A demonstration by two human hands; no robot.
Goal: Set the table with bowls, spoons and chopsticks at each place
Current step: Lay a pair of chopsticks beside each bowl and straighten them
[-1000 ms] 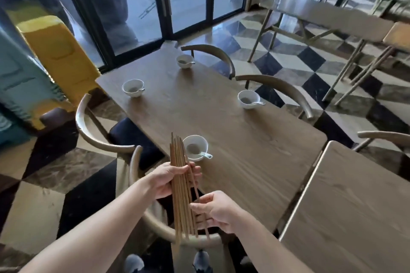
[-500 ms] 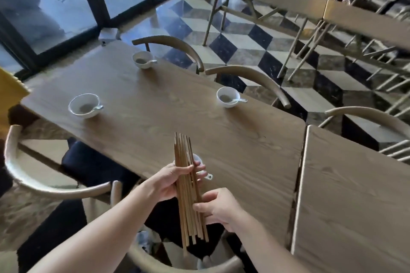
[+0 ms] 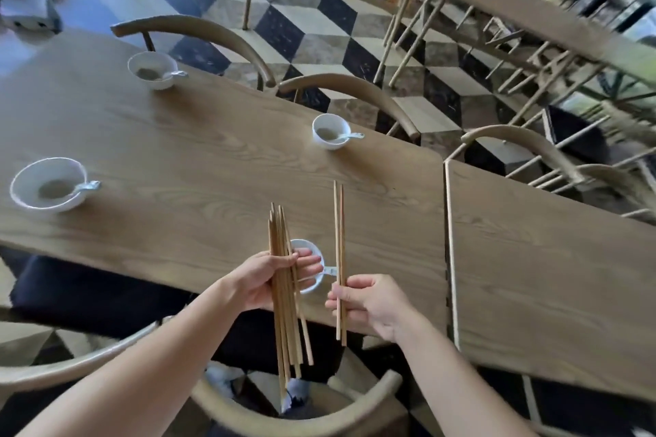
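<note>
Two chopsticks (image 3: 339, 259) are pinched as a pair in the right hand (image 3: 372, 305), fingers curled closed around their lower half, tips pointing away over the wooden table (image 3: 213, 167). The remaining bundle of chopsticks (image 3: 284, 291) is clasped in the left hand (image 3: 269, 280), thumb and fingers wrapped around its middle. Both hands are held above the nearest bowl (image 3: 312, 271), whose spoon handle (image 3: 330, 271) juts out toward the pair. Three further bowls, each with a spoon, are set at the left place (image 3: 48, 184), the far left place (image 3: 152, 69) and the far right place (image 3: 330, 131); no chopsticks are seen lying at any of them.

The risks are judged as follows. The pair could be knocked against the spoon handle while being lowered, so that the spoon is tipped out. Laid too close to the table's near edge, the sticks might roll off. The loosely fanned bundle could slip from the left hand if the grip is relaxed.
</note>
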